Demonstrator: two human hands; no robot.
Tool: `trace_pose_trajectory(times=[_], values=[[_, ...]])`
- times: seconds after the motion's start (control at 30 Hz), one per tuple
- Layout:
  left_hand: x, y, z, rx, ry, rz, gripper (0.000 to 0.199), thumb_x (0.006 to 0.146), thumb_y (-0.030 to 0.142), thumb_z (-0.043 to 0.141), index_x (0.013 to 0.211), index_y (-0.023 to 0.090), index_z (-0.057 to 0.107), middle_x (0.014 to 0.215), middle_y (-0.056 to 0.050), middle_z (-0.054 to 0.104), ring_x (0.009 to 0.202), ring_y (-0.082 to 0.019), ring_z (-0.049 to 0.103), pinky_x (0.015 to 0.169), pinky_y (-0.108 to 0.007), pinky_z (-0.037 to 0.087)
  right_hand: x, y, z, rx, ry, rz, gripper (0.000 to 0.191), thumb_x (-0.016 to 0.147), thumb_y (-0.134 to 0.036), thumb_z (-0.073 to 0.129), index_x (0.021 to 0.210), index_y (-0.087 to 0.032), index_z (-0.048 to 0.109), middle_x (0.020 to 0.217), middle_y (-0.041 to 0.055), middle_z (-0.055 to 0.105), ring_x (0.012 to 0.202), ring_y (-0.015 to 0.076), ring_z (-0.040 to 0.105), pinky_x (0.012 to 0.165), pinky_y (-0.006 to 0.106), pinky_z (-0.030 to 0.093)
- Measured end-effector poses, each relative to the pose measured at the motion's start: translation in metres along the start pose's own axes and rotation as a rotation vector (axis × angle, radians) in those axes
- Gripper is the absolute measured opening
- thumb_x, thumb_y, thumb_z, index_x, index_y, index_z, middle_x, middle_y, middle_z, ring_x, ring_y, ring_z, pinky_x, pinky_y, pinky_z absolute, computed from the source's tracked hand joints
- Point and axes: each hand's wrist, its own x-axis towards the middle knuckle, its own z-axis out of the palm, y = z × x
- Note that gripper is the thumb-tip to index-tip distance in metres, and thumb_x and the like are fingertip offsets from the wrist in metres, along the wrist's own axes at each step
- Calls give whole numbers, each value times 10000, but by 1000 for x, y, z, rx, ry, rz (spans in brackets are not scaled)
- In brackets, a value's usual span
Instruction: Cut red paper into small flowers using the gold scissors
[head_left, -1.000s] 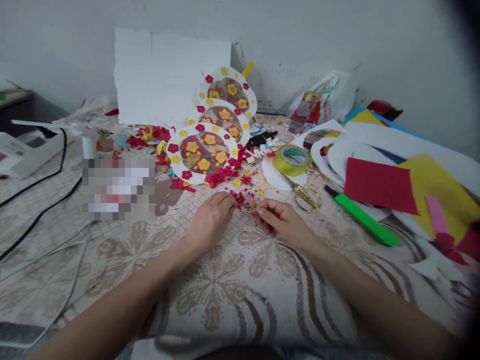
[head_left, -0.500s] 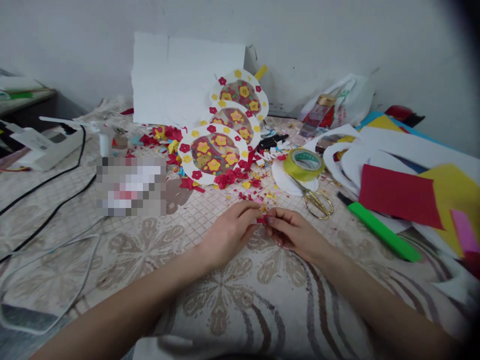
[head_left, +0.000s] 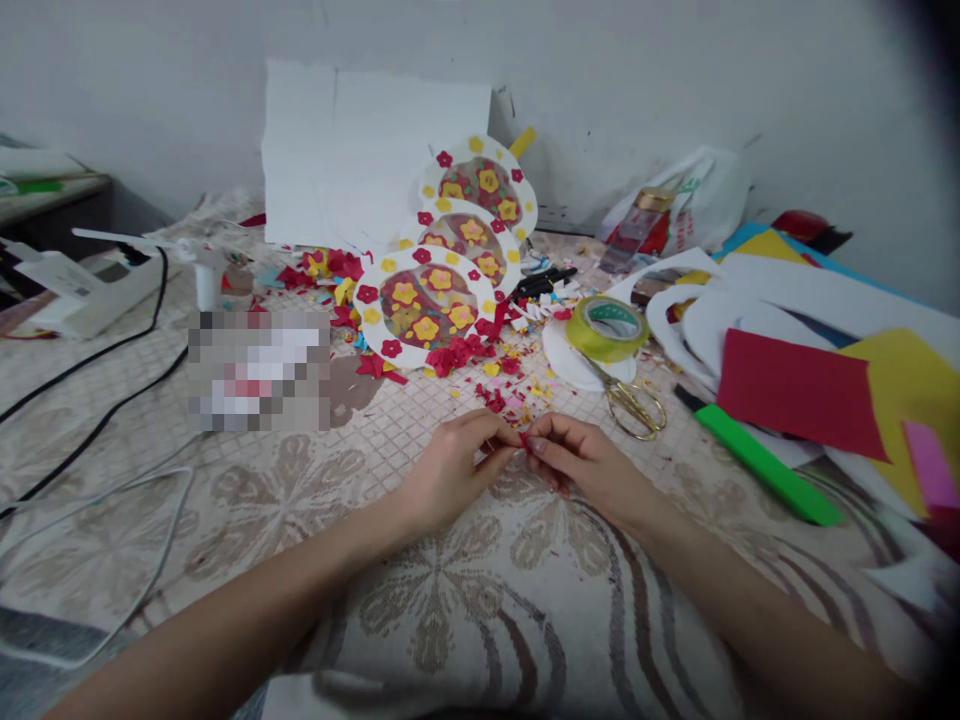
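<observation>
Both hands meet low over the patterned tablecloth [head_left: 435, 590]. A small red paper piece [head_left: 524, 440] is pinched between them. My left hand [head_left: 457, 468] grips its left side with thumb and fingertips. My right hand [head_left: 581, 460] pinches it from the right, fingers curled. Beyond them lie red and yellow paper scraps [head_left: 514, 400]. Gold-handled scissors [head_left: 634, 408] rest just right of the hands, under a roll of yellow-green tape [head_left: 607, 328]. Three white paper discs with red and yellow flowers [head_left: 427, 308] stand behind, overlapping.
At right are a green cutter [head_left: 772, 465], a red paper sheet [head_left: 802, 390] and white cut-outs. A bottle [head_left: 637, 230] stands at the back near a plastic bag [head_left: 709, 200]. Cables [head_left: 97, 430], a glue gun [head_left: 202, 270] and a blurred-out item [head_left: 259, 372] are at left.
The fingers of my left hand have opened out slightly around the red piece, which now shows smaller between the fingertips. The view has shifted a little.
</observation>
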Motion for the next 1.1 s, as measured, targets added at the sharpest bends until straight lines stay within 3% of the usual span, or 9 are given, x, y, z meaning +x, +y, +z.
trace_pose_trajectory(times=[0.2, 0.47, 0.73, 0.9, 1.1], values=[[2, 0, 2, -316, -1, -238, 87, 812, 220, 566, 798, 136, 588, 749, -26, 617, 694, -128, 568, 646, -242, 451, -3, -1, 2, -72, 23, -41, 182, 852, -354, 538, 847, -173, 521, 649, -40, 522, 476, 54, 451, 412, 170, 345], [4, 3, 2, -569, 52, -325, 140, 744, 222, 639, 812, 123, 567, 740, -5, 571, 677, -106, 539, 641, -235, 437, -3, -2, 5, -51, 10, -85, 188, 836, -355, 568, 868, -176, 520, 612, -53, 494, 476, 60, 459, 420, 175, 374], [5, 4, -1, -652, -1, -366, 184, 793, 275, 611, 886, 118, 587, 746, -14, 599, 679, -107, 554, 651, -238, 442, -1, -2, 2, 16, 19, -84, 162, 830, -323, 575, 821, -177, 507, 597, -57, 492, 471, 59, 457, 431, 179, 378], [6, 1, 0, -728, -54, -363, 209, 731, 195, 681, 901, 122, 584, 822, -22, 621, 753, -109, 576, 727, -243, 450, -1, -2, 0, 55, 39, -64, 175, 818, -333, 592, 806, -180, 508, 573, -61, 497, 453, 56, 444, 423, 173, 371], [6, -1, 0, -606, -48, -336, 134, 743, 221, 667, 812, 116, 618, 733, -14, 617, 673, -102, 558, 652, -230, 451, -1, 1, 0, 59, 3, -67, 184, 817, -341, 594, 823, -173, 520, 635, -44, 521, 471, 50, 458, 424, 165, 377]])
